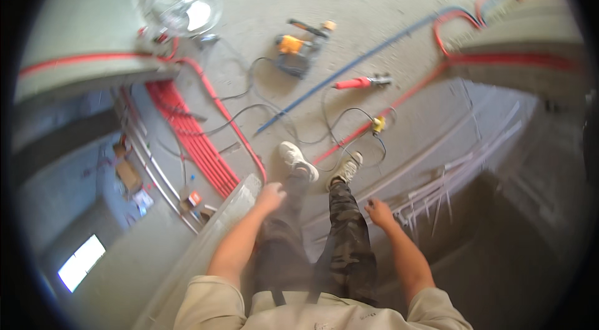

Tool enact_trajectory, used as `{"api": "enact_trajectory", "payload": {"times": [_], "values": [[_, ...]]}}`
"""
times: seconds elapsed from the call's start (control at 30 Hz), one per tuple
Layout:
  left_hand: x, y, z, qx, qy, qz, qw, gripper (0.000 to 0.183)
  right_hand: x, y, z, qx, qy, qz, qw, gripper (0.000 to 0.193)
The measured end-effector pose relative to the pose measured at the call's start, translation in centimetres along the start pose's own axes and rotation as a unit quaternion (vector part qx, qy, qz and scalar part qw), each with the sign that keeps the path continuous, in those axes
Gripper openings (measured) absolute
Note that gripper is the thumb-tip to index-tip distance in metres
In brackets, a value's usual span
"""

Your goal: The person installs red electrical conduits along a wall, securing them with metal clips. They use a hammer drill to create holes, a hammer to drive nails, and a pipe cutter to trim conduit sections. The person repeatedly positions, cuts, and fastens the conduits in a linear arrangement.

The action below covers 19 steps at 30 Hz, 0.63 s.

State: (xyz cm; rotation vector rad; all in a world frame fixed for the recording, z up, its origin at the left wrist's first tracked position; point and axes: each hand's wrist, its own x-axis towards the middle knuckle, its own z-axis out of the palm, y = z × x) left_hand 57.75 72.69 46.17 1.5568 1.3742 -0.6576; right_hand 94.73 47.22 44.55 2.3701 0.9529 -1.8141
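My left hand (pixel 272 198) hangs beside my left thigh with its fingers curled in; nothing shows in it. On the other side, my right hand (pixel 379 213) is held away from my right leg, its fingers bent inward around a small dark gap, and no held object can be made out. Neither hand touches a tool. Ahead of my shoes on the concrete floor lies a red-handled angle grinder (pixel 362 82). Farther off stands an orange and dark grey rotary hammer drill (pixel 302 49). A yellow plug connector (pixel 378 124) sits on the black cord near my right foot.
Red conduits (pixel 193 140) run along the floor at left, and a blue pipe (pixel 349 67) crosses diagonally ahead. Loose cords (pixel 249 107) loop before my feet. A large round clear lamp-like object (pixel 184 5) stands far left. Wall ends (pixel 75 74) flank the passage; pale pipes (pixel 430 196) lie right.
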Motion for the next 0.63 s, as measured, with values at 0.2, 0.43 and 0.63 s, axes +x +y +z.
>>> {"api": "enact_trajectory", "payload": {"times": [0.2, 0.43, 0.63], "values": [[-7.4, -2.3, 0.9, -0.076, -0.007, -0.014, 0.997, 0.050, -2.7, -7.5, 1.4, 0.009, -0.039, 0.024, 0.999, 0.046], [-9.4, -7.8, -0.6, -0.198, -0.007, -0.030, 0.980, 0.054, -2.7, -20.3, 0.3, 0.000, 0.014, 0.005, 1.000, 0.046], [-13.6, -9.8, -4.3, -0.281, -0.112, -0.027, 0.953, 0.092, -7.8, -32.2, -2.1, -0.257, -0.055, -0.188, 0.946, 0.061]]}}
